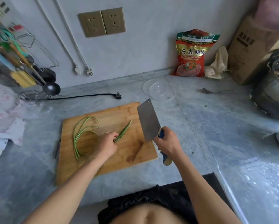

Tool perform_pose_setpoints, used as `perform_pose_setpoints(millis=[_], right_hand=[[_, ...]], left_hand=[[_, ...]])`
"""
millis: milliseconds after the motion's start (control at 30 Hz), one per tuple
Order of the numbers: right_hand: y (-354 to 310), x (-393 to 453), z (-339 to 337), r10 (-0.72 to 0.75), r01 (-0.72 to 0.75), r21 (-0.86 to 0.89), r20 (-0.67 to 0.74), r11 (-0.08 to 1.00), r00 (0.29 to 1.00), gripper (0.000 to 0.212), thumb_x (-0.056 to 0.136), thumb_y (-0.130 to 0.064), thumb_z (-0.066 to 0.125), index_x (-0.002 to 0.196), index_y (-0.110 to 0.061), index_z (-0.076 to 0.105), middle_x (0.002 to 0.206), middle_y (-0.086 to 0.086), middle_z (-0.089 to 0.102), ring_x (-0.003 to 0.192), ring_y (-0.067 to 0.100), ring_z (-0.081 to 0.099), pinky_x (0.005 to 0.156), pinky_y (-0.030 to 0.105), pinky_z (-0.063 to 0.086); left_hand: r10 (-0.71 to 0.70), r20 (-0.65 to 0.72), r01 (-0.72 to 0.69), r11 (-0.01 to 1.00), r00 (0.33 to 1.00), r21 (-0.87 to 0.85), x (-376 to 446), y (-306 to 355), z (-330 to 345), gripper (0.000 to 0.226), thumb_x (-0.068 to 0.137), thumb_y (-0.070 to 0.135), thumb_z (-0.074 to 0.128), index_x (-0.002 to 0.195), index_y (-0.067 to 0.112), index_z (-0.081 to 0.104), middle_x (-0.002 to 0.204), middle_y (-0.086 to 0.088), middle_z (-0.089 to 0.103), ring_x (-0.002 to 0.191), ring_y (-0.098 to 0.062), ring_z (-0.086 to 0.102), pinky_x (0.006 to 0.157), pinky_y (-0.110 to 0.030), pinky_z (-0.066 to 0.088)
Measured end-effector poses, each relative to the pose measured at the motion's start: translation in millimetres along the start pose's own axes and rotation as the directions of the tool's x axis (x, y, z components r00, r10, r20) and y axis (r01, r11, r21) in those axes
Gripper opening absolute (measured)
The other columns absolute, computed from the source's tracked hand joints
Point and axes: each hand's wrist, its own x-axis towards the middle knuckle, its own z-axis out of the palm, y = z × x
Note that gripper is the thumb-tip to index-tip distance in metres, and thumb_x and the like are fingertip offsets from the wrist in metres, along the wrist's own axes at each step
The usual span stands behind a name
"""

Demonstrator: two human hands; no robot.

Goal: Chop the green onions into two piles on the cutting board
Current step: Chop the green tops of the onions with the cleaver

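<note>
Pinching a limp, light bunch of green onions (pixel 123 132) mid-board with my left hand (pixel 106 143), I judge a hold near the cut end best; right hand (pixel 167 141) grips the cleaver (pixel 148 120) over the cutting board (pixel 132 152).

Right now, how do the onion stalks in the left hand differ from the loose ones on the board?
The held stalks are bunched straight and pinned by the left hand; the loose stalks lie curved, spread and untouched, farther from the cleaver. Both are green, uncut, on the cutting board.

Matt wooden cutting board (pixel 119 159), dull metal cleaver (pixel 147 120), glossy plastic bag (pixel 191 55).
</note>
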Motion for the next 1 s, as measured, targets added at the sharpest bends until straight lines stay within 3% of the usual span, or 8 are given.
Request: perform_pose_setpoints(millis=[200, 267, 333, 433, 533, 700, 833, 1000], right_hand=[[-7, 9, 27, 0.065, -0.062, -0.044, 0.081, 0.997, 0.995, 0.023, 0.079, -0.027, 0.058, 0.086, -0.006, 0.048, 0.081, 0.015, 0.062, 0.062, 0.027, 0.062, 0.047, 0.04, 0.05], [-10, 11, 33, 0.079, -0.057, -0.163, 0.133, 0.985, 0.988, 0.02, 0.082, -0.028, 0.057, 0.083, -0.009, 0.049, 0.081, 0.008, 0.058, 0.062, 0.017, 0.053, 0.047, 0.027, 0.04], [-13, 13, 39, 0.101, -0.05, -0.29, 0.163, 0.956, 0.981, 0.016, 0.081, -0.024, 0.056, 0.077, -0.01, 0.049, 0.075, 0.005, 0.054, 0.06, 0.017, 0.05, 0.049, 0.026, 0.039], [-21, 14, 43, 0.048, 0.041, -0.569, 0.14, 0.821, 0.989, 0.016, 0.081, -0.022, 0.05, 0.069, -0.013, 0.043, 0.076, 0.004, 0.053, 0.068, 0.025, 0.054, 0.055, 0.029, 0.041], [-36, 13, 45, -0.08, 0.127, -0.718, 0.1, 0.685, 0.992, 0.012, 0.087, -0.021, 0.048, 0.088, -0.01, 0.054, 0.095, 0.008, 0.059, 0.088, 0.031, 0.061, 0.063, 0.031, 0.038], [-52, 29, 72, -0.301, 0.438, -0.567, 0.322, 0.698, 0.897, 0.019, 0.091, -0.021, 0.051, 0.104, -0.012, 0.061, 0.106, 0.008, 0.056, 0.094, 0.033, 0.06, 0.067, 0.032, 0.043], [-54, 43, 92, -0.36, 0.613, -0.5, 0.513, 0.612, 0.779, 0.035, 0.092, -0.027, 0.058, 0.128, -0.025, 0.059, 0.123, 0.004, 0.053, 0.113, 0.026, 0.054, 0.085, 0.038, 0.05], [-51, 53, 108, -0.453, 0.725, -0.421, 0.58, 0.544, 0.677, 0.024, 0.09, -0.028, 0.062, 0.114, -0.027, 0.067, 0.114, 0.004, 0.054, 0.109, 0.025, 0.051, 0.086, 0.039, 0.05]], left_hand=[[-0.045, 0.008, 0.046, 0.995, 0.999, -0.083, -19, -32, -7, 0.035, 0.089, 0.003, 0.061, 0.12, 0.019, 0.068, 0.11, 0.002, 0.064, 0.096, -0.014, 0.06, 0.083, -0.027, 0.05], [-0.088, -0.025, 0.082, 0.978, 0.996, -0.19, -22, -38, -6, 0.026, 0.09, 0.007, 0.064, 0.112, 0.018, 0.07, 0.101, 0.004, 0.066, 0.093, -0.013, 0.062, 0.074, -0.016, 0.044], [-0.115, -0.066, 0.094, 0.96, 0.991, -0.264, -24, -43, -5, 0.017, 0.091, 0.01, 0.067, 0.105, 0.016, 0.073, 0.094, 0.006, 0.067, 0.091, -0.011, 0.063, 0.068, -0.004, 0.038], [-0.153, -0.109, 0.113, 0.945, 0.982, -0.308, -25, -48, -7, 0.014, 0.092, 0.009, 0.066, 0.102, 0.015, 0.074, 0.094, 0.006, 0.069, 0.089, -0.008, 0.062, 0.068, -0.004, 0.037], [-0.196, -0.129, 0.147, 0.938, 0.972, -0.315, -25, -51, -9, 0.014, 0.092, 0.008, 0.065, 0.101, 0.014, 0.074, 0.097, 0.002, 0.071, 0.087, -0.007, 0.06, 0.076, -0.015, 0.04], [-0.167, -0.194, 0.103, 0.947, 0.967, -0.303, -20, -41, -7, 0.02, 0.09, 0.024, 0.07, 0.108, 0.016, 0.072, 0.102, 0.004, 0.072, 0.095, -0.012, 0.065, 0.08, -0.023, 0.048], [-0.095, -0.165, 0.067, 0.983, 0.982, -0.17, -2, -25, -9, 0.031, 0.087, 0.031, 0.071, 0.116, 0.018, 0.07, 0.11, 0.001, 0.071, 0.101, -0.02, 0.066, 0.081, -0.035, 0.054], [-0.217, -0.103, 0.176, 0.933, 0.971, -0.313, 10, -31, -16, 0.008, 0.092, 0.016, 0.066, 0.093, 0.019, 0.073, 0.098, 0.003, 0.072, 0.09, -0.011, 0.061, 0.077, -0.022, 0.042]])
